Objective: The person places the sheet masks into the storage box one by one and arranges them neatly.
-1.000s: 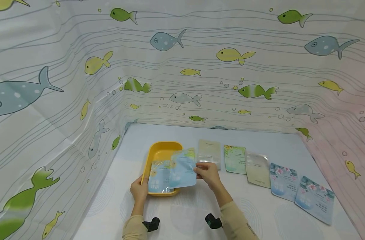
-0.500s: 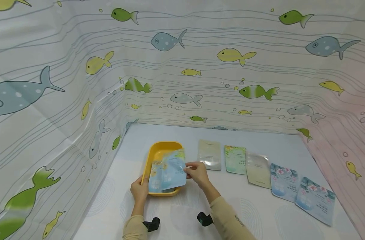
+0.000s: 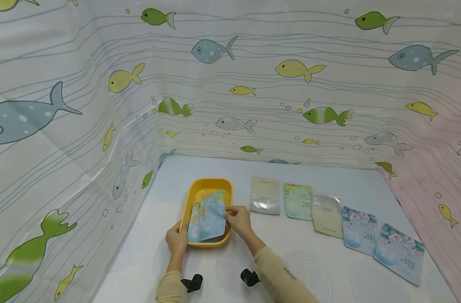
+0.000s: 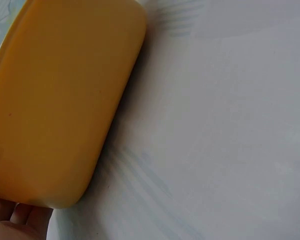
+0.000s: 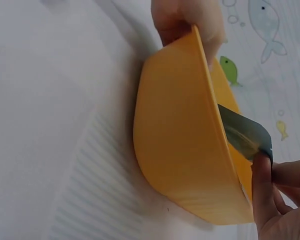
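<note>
My left hand [image 3: 177, 240] grips the left rim of a yellow plastic bin [image 3: 191, 194]; in the left wrist view its fingers [image 4: 21, 214] touch the bin's end. My right hand [image 3: 239, 219] pinches the right edge of a blue sheet mask packet [image 3: 213, 219] with yellow flowers. That packet is tilted, partly inside the bin; its dark reverse [image 5: 245, 132] shows above the rim in the right wrist view. Under it lies a second blue packet [image 3: 193, 223], partly covered, in the bin's left side.
Right of the bin, a row of packets lies on the white table: a beige one [image 3: 265, 194], a green one [image 3: 297, 201], another beige one [image 3: 327, 215] and two blue floral ones [image 3: 360, 229]. Fish-print sheeting [image 3: 260, 139] walls the table at back and sides.
My right hand has moved left with the blue packet, from over the bin's right rim to inside its outline, lowering it over the other packet. The left hand has stayed on the rim.
</note>
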Demonstrator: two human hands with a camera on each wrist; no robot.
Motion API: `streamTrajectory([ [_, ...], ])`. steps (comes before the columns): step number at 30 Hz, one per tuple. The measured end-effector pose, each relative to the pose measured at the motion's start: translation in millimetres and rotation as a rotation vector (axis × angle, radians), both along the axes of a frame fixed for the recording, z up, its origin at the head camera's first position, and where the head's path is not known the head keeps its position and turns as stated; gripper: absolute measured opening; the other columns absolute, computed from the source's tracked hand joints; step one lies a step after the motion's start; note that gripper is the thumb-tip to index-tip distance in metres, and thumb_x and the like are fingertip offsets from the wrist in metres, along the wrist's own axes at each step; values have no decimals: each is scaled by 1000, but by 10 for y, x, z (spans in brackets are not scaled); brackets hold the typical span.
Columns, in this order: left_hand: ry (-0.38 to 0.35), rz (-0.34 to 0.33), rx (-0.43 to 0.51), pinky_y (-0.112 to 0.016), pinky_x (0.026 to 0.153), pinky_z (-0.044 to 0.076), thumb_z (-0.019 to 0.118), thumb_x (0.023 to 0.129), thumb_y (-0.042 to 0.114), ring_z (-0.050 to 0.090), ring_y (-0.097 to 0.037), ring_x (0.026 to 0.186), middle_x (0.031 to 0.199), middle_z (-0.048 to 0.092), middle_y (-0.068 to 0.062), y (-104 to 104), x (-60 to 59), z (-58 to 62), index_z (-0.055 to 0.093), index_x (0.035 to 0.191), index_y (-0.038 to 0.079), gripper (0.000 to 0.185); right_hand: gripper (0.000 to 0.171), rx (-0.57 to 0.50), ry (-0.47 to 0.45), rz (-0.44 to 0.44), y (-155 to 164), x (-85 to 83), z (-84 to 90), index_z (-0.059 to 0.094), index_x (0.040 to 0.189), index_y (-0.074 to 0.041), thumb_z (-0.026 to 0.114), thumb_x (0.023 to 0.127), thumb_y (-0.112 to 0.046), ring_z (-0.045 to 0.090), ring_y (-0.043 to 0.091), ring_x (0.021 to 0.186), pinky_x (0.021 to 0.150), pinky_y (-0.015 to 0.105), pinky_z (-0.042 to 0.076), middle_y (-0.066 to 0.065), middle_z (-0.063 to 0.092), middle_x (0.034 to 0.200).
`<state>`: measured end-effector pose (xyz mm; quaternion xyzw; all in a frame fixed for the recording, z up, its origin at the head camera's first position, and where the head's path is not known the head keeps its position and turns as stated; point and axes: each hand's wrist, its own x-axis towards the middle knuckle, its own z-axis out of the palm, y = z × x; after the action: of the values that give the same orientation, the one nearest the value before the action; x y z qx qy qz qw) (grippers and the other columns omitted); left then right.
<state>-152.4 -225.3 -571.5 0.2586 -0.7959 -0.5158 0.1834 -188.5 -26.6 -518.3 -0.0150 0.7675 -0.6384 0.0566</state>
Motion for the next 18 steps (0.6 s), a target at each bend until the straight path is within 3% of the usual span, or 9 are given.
streamTrajectory([
  [6, 0, -8, -7, -51, 91, 46, 58, 88, 3, 57, -43, 109, 111, 61, -30, 11, 5, 8, 61, 113, -12, 29, 23, 109, 48, -15, -89, -17, -43, 68, 101, 10, 64, 79, 6, 63, 19, 50, 47, 24, 53, 18, 69, 75],
  [11, 9, -5, -11, -52, 90, 47, 58, 88, 3, 57, -43, 107, 109, 62, -30, 19, -2, 6, 62, 112, -11, 28, 19, 235, 118, -20, -123, -40, -64, 71, 95, 7, 65, 77, 3, 62, 14, 49, 45, 21, 51, 15, 70, 73],
  [18, 5, -1, -3, -51, 90, 47, 59, 88, 2, 57, -43, 108, 110, 61, -30, 15, -6, -9, 62, 112, -12, 28, 14, 345, 125, -13, -145, -48, -71, 73, 90, 4, 71, 76, 0, 63, 14, 51, 48, 20, 51, 13, 71, 77],
])
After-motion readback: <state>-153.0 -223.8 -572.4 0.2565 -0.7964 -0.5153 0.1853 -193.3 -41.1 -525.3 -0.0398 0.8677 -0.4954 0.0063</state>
